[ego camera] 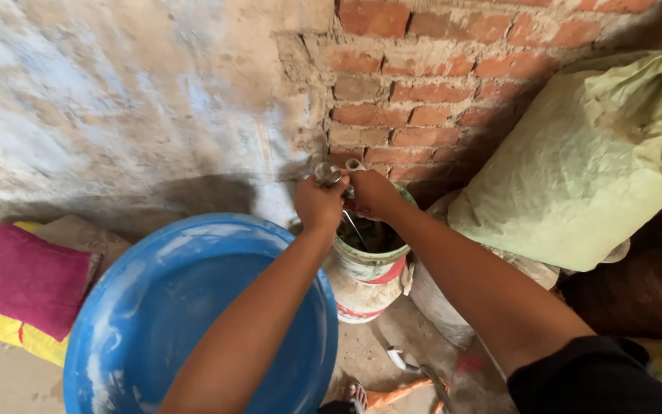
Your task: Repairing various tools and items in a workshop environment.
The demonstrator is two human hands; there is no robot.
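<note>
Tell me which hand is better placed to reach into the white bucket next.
Probably the right hand. It sits over the white bucket, near the thin handle sticking out of it. The left hand is closed around the metal tap at the wall, over the bucket's left rim by the blue tub.

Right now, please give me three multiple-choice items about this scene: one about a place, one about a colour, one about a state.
1. Where are both hands?
A. Over the small bucket
B. Inside the big basin
C. On the sack

2. What colour is the big basin?
A. Green
B. Blue
C. Red

3. How is the left hand?
A. Flat and open
B. Hanging free
C. Closed on a metal fitting

Answers:
1 A: the left hand and right hand meet above the white bucket by the brick wall.
2 B: the basin is blue.
3 C: its fingers wrap a shiny metal fitting.
</note>
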